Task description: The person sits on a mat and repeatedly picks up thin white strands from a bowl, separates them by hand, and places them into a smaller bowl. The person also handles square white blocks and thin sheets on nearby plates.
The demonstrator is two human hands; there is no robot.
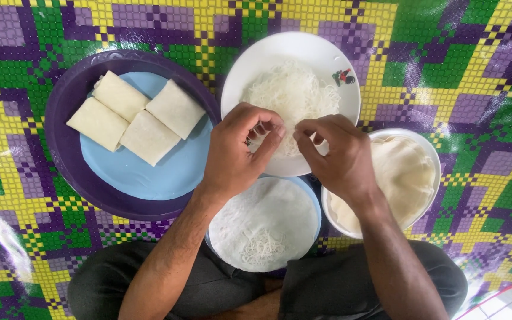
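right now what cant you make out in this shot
- Head view: front part of the white noodle plate, hidden by the left hand and right hand.
- How much noodle each grip pinches: fingertips overlap the pile.
- Plate with the round wrapper: top edge under the wrists.
- Bowl of wrappers: left side behind the right wrist.
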